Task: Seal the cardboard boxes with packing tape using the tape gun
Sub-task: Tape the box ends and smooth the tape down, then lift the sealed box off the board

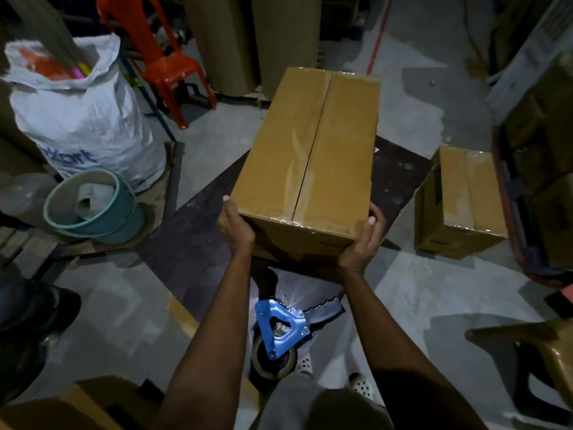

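The large cardboard box (310, 150) is gripped at its near corners. The left hand (234, 226) is curled round the left one, and the right hand (364, 240) is cupped round the right one, thumb raised. The box is placed over the middle of the dark board (186, 243); whether it is rested or lifted cannot be told. Glossy tape is seen along its top seam, so it is judged sealed and ready to be cleared away. The tape gun (280, 324) is left untouched between the forearms, off the board's near edge. Next, the box must be set aside and the gun taken up.
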